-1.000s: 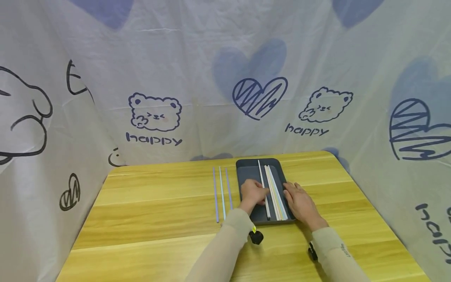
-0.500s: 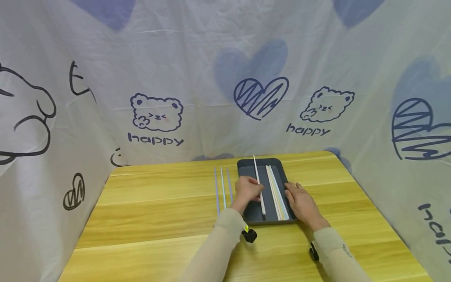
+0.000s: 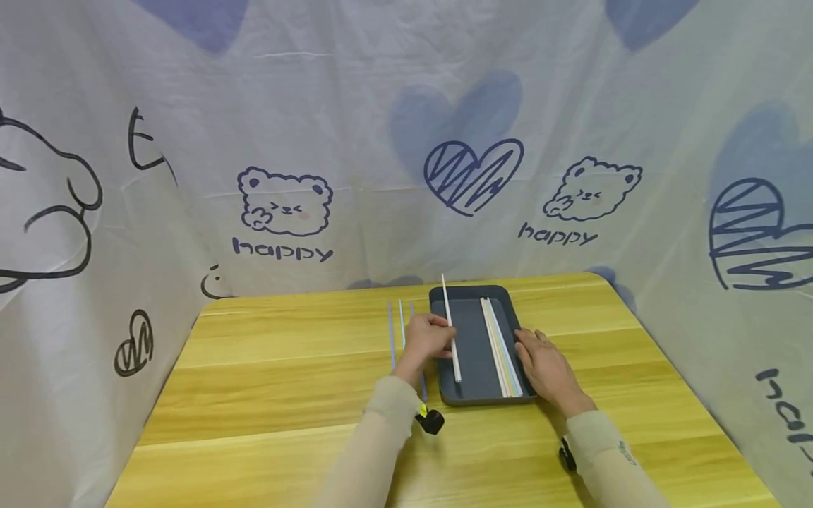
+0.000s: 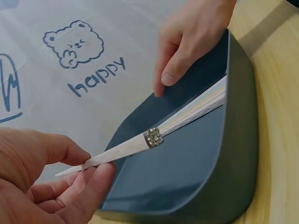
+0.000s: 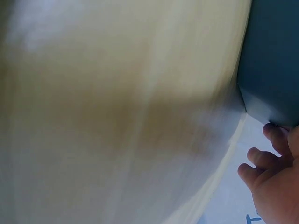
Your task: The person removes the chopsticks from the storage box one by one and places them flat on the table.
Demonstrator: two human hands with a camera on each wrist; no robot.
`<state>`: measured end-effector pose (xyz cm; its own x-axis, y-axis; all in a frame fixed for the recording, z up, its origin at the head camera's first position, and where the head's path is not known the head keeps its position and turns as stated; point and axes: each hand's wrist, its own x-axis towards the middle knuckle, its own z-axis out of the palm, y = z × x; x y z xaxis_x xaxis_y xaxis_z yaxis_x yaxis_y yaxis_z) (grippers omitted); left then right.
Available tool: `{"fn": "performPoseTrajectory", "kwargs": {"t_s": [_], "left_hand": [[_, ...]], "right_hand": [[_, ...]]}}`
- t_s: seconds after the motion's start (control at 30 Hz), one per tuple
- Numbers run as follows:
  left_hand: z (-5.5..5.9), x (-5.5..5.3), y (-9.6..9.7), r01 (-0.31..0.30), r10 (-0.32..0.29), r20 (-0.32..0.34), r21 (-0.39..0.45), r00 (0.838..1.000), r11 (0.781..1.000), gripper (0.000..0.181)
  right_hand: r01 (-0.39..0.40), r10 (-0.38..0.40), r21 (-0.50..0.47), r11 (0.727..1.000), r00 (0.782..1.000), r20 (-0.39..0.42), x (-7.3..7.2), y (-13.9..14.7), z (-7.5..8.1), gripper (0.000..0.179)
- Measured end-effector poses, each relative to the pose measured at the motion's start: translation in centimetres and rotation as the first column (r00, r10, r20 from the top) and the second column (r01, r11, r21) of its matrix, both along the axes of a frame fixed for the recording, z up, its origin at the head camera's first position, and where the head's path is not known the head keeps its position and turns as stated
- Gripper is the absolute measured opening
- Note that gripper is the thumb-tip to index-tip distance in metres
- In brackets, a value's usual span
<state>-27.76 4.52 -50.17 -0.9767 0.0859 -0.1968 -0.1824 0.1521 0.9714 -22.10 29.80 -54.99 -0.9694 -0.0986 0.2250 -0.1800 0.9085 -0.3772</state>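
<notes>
My left hand (image 3: 427, 337) pinches a thin white stick (image 3: 447, 300) between thumb and fingers, over the left side of a dark blue-grey tray (image 3: 489, 402). In the left wrist view, the near end of this stick (image 4: 153, 137) has a lumpy grey-green tip. Its far end reaches past the tray's back rim in the head view. Several white, yellow and light-blue sticks (image 3: 500, 346) lie together along the tray's right side. My right hand (image 3: 547, 367) rests at the tray's right rim. Its fingers (image 5: 261, 158) look relaxed beside the tray's outer wall in the right wrist view.
Left of the tray, a purple stick (image 3: 392, 331), a light-blue stick (image 3: 402, 321) and another purple stick (image 3: 423, 386) lie on the wooden table (image 3: 286, 367), partly covered by my left arm. A printed white cloth (image 3: 375, 233) hangs behind the table.
My left hand has moved left with the white stick, from beside the other sticks in the tray to the tray's left side. My right hand has stayed at the right rim.
</notes>
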Motion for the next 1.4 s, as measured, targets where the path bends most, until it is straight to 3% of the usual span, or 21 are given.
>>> {"fn": "performPoseTrajectory", "kwargs": {"t_s": [0.57,0.9,1.4], "left_hand": [[-0.7,-0.4,-4.7,-0.051,0.049,0.022,0.067,0.999,0.996,0.026],[-1.3,-0.3,-6.9,-0.087,0.086,0.021,0.004,0.996,0.996,0.020],[-2.3,-0.1,-9.6,-0.082,0.082,-0.002,-0.087,0.997,0.993,0.020]], "right_hand": [[-0.007,0.007,-0.009,1.000,1.000,0.003,0.1,0.0,0.1,0.044],[-0.003,0.003,-0.005,1.000,1.000,0.002,0.0,-0.2,0.1,0.044],[-0.002,0.002,-0.005,1.000,1.000,-0.006,-0.2,0.0,0.0,0.044]]}}
